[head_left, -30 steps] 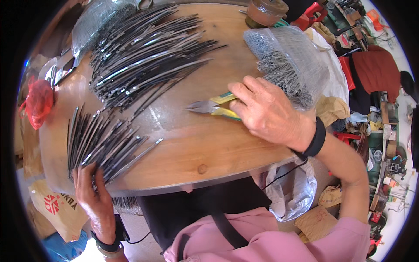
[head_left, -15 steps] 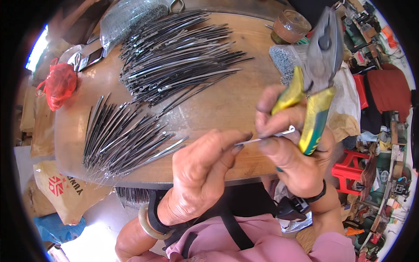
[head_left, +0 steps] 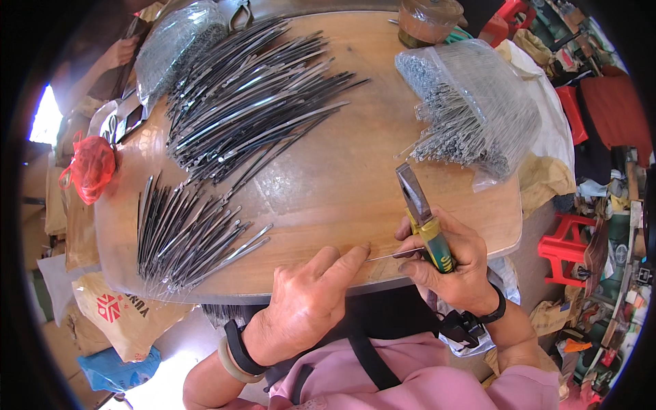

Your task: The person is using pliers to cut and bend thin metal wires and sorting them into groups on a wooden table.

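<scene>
A thin strip spans from the left grip, pinching one end, to the right grip, which also clasps yellow-and-green pliers. Beyond the left grip, dark strips heap the wooden surface; beyond the right, bagged wires.

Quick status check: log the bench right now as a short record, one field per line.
Left hand: fingertips at the thin strip; grip partly hidden
Right hand: holding pliers, fingers at the strip's other end
Pliers: yellow-green handles, head pointing away from the person
Larger dark strip pile: far left of table
Smaller dark strip pile: near left
Clear bag: far right, metal pieces spilling out
</scene>
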`<action>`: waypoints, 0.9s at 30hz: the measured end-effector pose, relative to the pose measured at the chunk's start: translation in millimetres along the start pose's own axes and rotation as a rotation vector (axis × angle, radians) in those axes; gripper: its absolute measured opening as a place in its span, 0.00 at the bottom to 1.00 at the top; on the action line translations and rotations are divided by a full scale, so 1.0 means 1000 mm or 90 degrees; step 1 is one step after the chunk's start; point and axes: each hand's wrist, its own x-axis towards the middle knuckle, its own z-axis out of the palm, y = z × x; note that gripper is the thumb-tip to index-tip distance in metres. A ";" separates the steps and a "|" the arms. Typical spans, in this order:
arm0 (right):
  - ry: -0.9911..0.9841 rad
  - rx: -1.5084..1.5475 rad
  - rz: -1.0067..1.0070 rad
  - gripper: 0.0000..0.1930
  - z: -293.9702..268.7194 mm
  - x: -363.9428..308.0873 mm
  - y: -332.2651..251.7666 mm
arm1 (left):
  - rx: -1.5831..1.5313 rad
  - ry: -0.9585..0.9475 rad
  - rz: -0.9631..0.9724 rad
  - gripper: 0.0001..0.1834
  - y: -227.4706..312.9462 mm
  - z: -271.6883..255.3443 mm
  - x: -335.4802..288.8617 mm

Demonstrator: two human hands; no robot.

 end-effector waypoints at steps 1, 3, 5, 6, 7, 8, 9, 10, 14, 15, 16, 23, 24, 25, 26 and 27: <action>0.006 -0.016 -0.011 0.08 -0.001 -0.002 0.005 | 0.004 -0.018 0.006 0.25 -0.003 0.003 -0.001; 0.026 -0.022 -0.003 0.07 0.000 -0.006 0.009 | 0.000 -0.058 0.008 0.28 -0.007 0.006 -0.002; 0.055 -0.002 0.033 0.07 0.002 -0.008 0.010 | -0.015 -0.102 0.003 0.28 -0.009 0.006 -0.001; 0.069 -0.060 -0.003 0.06 0.000 -0.009 0.013 | 0.010 -0.054 0.025 0.26 -0.013 0.000 0.003; 0.077 -0.106 -0.042 0.05 -0.001 -0.008 0.016 | 0.045 -0.006 0.038 0.24 -0.014 -0.016 0.007; 0.099 -0.178 -0.068 0.05 -0.008 -0.011 0.021 | 0.049 0.017 0.033 0.19 -0.023 -0.032 0.018; 0.116 -0.175 -0.044 0.04 -0.008 -0.012 0.023 | 0.124 0.118 -0.003 0.16 -0.038 -0.044 0.020; 0.131 -0.168 -0.021 0.04 -0.007 -0.012 0.024 | 0.254 0.177 -0.062 0.15 -0.056 -0.055 0.023; 0.148 -0.149 -0.002 0.05 -0.002 -0.009 0.024 | 0.446 0.047 -0.134 0.05 -0.096 -0.070 0.033; 0.140 -0.159 -0.007 0.05 -0.002 -0.009 0.024 | 0.450 0.046 -0.126 0.02 -0.096 -0.070 0.032; 0.132 -0.174 -0.014 0.05 -0.003 -0.009 0.023 | 0.448 0.064 -0.098 0.02 -0.094 -0.069 0.034; 0.149 0.154 0.195 0.08 -0.008 -0.022 0.026 | 0.409 0.183 0.053 0.05 -0.074 -0.081 0.038; 0.138 0.233 0.202 0.09 -0.010 -0.027 0.026 | 0.370 0.192 0.046 0.06 -0.072 -0.081 0.031; 0.132 0.309 0.208 0.10 -0.014 -0.034 0.027 | 0.318 0.238 0.072 0.08 -0.074 -0.079 0.023; 0.128 0.390 0.216 0.11 -0.016 -0.039 0.027 | 0.201 0.245 0.014 0.09 -0.076 -0.078 0.008; 0.131 0.436 0.215 0.13 -0.016 -0.042 0.026 | -0.054 0.268 -0.176 0.11 -0.065 -0.075 -0.010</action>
